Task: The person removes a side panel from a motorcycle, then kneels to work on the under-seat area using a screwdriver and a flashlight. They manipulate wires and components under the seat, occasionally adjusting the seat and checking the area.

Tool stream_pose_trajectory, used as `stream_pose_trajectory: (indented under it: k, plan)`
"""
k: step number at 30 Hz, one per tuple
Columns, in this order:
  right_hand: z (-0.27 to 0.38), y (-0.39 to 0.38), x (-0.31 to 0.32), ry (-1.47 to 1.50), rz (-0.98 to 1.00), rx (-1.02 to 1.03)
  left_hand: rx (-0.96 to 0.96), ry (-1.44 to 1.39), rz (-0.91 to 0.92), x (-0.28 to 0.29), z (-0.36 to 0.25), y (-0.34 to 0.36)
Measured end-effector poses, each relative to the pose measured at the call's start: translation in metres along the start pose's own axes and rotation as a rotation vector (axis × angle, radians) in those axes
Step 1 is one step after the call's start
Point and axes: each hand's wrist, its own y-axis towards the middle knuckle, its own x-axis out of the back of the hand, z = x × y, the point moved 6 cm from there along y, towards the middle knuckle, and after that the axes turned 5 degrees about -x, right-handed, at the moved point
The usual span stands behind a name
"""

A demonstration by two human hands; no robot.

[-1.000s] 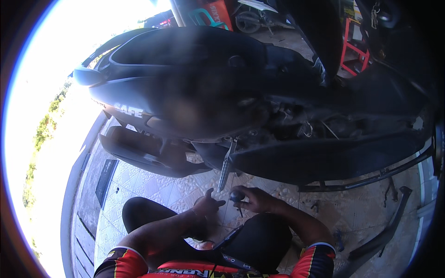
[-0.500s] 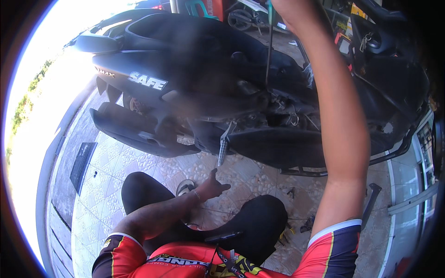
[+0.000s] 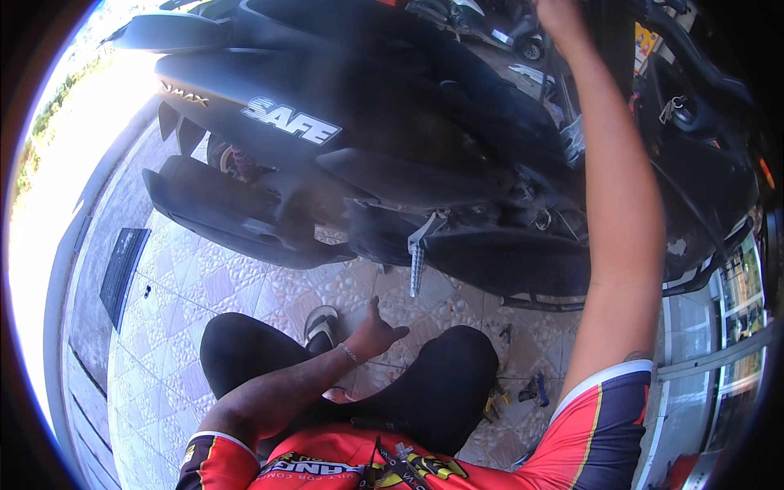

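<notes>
A black motor scooter point(image 3: 392, 175) stretches across in front of me, with a pale sticker on its side panel. Its metal footpeg point(image 3: 416, 265) is folded out and points down toward my side. My left hand point(image 3: 373, 335) hovers above my lap, thumb and index finger spread, with nothing in it. It is nearest the footpeg, apart from it. My right arm reaches up over the scooter. At the top edge my right hand point(image 3: 559, 23) is partly cut off; its fingers and anything in them are out of sight.
Yellow-handled pliers point(image 3: 495, 403) and a dark metal part point(image 3: 535, 390) lie on the tiled floor by my right knee. A sandal point(image 3: 321, 323) is on my foot. Another motorcycle point(image 3: 482, 23) stands beyond; a black slab point(image 3: 124, 273) lies left. Keys point(image 3: 673, 108) hang at the scooter's front.
My right hand has moved right and further up; the thin rod with a teal end below it has left view. My left hand keeps its spread shape. The whole view has shifted slightly.
</notes>
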Motion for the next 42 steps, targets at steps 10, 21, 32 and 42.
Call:
stream_pose_trajectory:
  k: [10, 21, 32, 42]
  plan:
    - [-0.053, 0.019, -0.011, -0.092, -0.125, 0.058, -0.036, -0.075, 0.005, 0.016, -0.010, -0.017]
    - [-0.040, 0.014, -0.003, -0.150, -0.129, 0.024, -0.073, -0.108, 0.008, 0.015, -0.022, -0.029]
    - [-0.016, 0.004, 0.008, -0.223, -0.178, 0.022, -0.073, -0.085, -0.023, 0.020, -0.015, -0.028]
    - [-0.029, 0.008, 0.003, -0.101, -0.165, -0.005, -0.035, -0.103, -0.024, 0.021, -0.015, -0.030]
